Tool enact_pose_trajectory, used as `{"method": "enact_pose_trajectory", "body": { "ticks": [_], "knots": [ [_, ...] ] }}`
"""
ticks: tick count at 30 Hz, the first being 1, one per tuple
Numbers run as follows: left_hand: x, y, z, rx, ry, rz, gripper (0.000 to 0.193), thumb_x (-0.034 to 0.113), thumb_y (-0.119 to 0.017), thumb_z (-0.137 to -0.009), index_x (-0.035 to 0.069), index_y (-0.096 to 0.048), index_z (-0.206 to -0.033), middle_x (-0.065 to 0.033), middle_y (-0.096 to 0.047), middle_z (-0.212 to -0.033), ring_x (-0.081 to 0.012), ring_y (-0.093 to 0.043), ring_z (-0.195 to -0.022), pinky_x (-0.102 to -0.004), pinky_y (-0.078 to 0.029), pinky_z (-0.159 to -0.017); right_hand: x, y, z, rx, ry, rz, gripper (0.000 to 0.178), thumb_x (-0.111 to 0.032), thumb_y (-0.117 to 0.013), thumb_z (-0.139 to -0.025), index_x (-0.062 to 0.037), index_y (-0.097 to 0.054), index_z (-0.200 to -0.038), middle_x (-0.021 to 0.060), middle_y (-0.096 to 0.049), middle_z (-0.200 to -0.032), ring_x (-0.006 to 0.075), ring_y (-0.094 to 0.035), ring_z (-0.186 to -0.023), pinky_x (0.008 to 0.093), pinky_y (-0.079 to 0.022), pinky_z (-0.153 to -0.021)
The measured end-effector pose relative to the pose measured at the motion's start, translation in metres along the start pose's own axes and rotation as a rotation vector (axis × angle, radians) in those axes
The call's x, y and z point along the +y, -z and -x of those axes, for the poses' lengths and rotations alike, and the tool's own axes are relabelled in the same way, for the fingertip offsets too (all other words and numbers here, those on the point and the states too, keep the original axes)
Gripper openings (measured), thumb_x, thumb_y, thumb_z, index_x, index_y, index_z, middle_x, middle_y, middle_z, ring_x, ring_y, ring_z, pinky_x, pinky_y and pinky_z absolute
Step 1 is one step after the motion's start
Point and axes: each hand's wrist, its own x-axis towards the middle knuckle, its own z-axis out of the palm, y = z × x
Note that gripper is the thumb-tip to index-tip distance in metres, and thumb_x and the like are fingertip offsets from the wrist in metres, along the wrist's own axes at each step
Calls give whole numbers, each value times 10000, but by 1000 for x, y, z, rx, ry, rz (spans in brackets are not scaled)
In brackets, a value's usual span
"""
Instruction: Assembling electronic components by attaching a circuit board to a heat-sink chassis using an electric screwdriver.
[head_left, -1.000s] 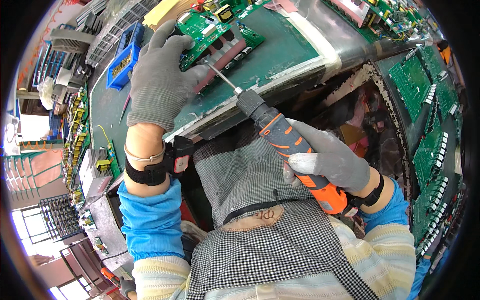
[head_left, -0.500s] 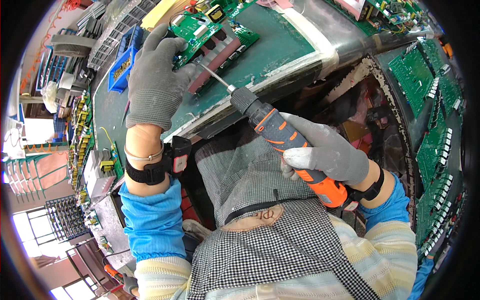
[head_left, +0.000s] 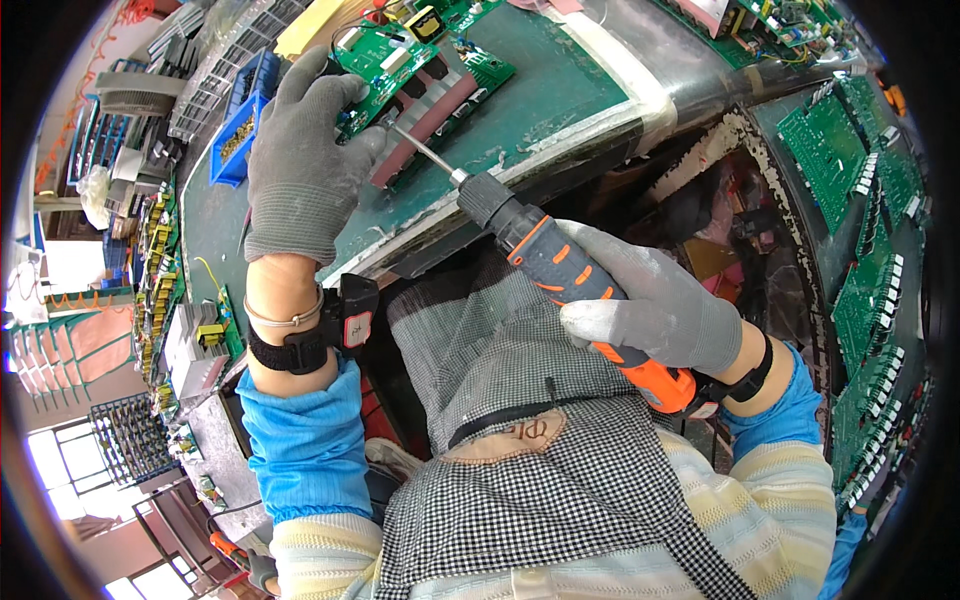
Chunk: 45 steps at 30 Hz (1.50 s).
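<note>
My right hand (head_left: 660, 300), in a grey glove, is wrapped round an orange and black electric screwdriver (head_left: 540, 250). Its long bit points up and left, with the tip at the near edge of a green circuit board assembly (head_left: 392, 65). That assembly carries white and yellow components and lies tilted over a reddish-grey bar (head_left: 435, 122). My left hand (head_left: 305, 165), gloved alike, holds the assembly by its left edge, thumb close to the bit tip. Whatever lies under the left fingers is hidden, and so is any screw at the tip.
Blue bins (head_left: 236, 140) with small brass-coloured parts stand left of my left hand. More green circuit boards (head_left: 825, 150) lie along the right side, others at the top right. The green worktop (head_left: 560, 75) ends in a taped, worn front edge. Another person's gloved hand shows at the lower left.
The left hand, board assembly and bit tip sit slightly farther left in the picture. Both grips look the same.
</note>
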Motion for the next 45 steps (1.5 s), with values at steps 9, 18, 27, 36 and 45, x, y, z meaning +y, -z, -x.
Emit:
{"method": "enact_pose_trajectory", "body": {
  "ticks": [9,18,27,36,45],
  "knots": [
    [4,1,-2,1,9,-25,349,158,-803,-759,119,-702,-1091,-48,-592,-1363,-326,-630,-1130,-436,-522,-953,-26,1,7,-101,-343,-675,466,-300,-670,-922,-27,-543,-1278,108,-666,-906,175,-686,-748,310,-601,-635],
    [-1,-1,-2,10,-23,-57,359,157,-824,-741,131,-708,-1080,-41,-612,-1319,-325,-636,-1124,-440,-531,-937,-38,-6,7,-93,-381,-822,511,-320,-625,-950,13,-497,-1316,134,-660,-898,196,-692,-759,322,-601,-633],
    [4,3,-3,-14,-24,-108,413,92,-809,-762,73,-692,-1157,-75,-585,-1417,-287,-664,-1144,-360,-554,-931,-52,-7,4,-75,-389,-878,507,-304,-597,-956,18,-488,-1332,158,-659,-847,215,-662,-694,339,-575,-632],
    [5,-1,-1,90,-72,-91,370,138,-826,-715,125,-706,-1065,-50,-630,-1271,-326,-638,-1094,-436,-535,-916,-52,1,4,-45,-397,-889,442,-263,-592,-954,9,-516,-1295,157,-656,-856,217,-672,-690,329,-575,-574],
    [10,22,-2,-142,-12,-100,540,130,-831,-717,95,-655,-1227,-131,-479,-1488,-383,-569,-1249,-434,-495,-1040,-37,1,2,-68,-265,-555,455,-298,-625,-971,-20,-513,-1313,108,-674,-886,181,-699,-767,312,-600,-671]
  ]
}}
